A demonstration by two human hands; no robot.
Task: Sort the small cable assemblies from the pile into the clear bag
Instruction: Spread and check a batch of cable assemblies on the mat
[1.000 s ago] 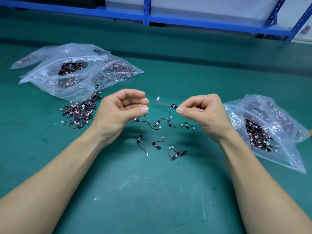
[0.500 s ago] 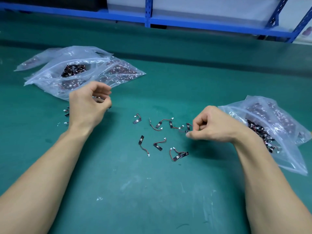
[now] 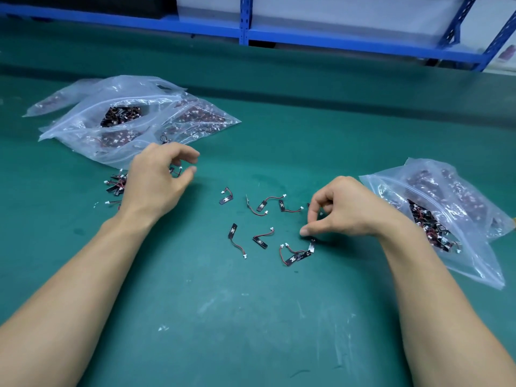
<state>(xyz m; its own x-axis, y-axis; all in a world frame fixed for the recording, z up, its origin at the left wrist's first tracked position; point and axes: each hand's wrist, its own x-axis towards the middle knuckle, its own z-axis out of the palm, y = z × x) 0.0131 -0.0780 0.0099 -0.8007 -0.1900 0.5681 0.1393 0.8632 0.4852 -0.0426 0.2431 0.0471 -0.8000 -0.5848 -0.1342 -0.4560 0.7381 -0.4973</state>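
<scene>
Far left, a heap of clear bags [image 3: 134,121] lies on the green counter [image 3: 251,317], their near edge running just behind the pile of small cable pieces [image 3: 116,184]. The pile sits at that edge, its right side hidden under the left grip [image 3: 156,185].

This grip, a bare hand, hovers over the pile with loosely curled fingers, thumb and forefinger apart. A bit of wire with a white plug shows in the hollow beneath them; I cannot tell whether it is held.

A strip of green counter separates that hand from the loose cable pieces [image 3: 262,205] scattered mid-counter. They lie singly, most apart from each other, two overlapping at the near right.

The right grip [image 3: 346,210] sits at the right edge of this scatter, fingers curled under, the thumb tip low and just above one piece. Thumb and forefinger do not meet, and I cannot tell whether the curled fingers hold anything.

Just beyond its wrist lies the clear bag [image 3: 474,261], mouth toward the hand, dark cable pieces heaped inside, its near corner reaching toward the forearm.

A broad stretch of scuffed counter runs between the forearms toward the viewer, and another band runs behind everything up to the blue shelf frame [image 3: 244,23].
</scene>
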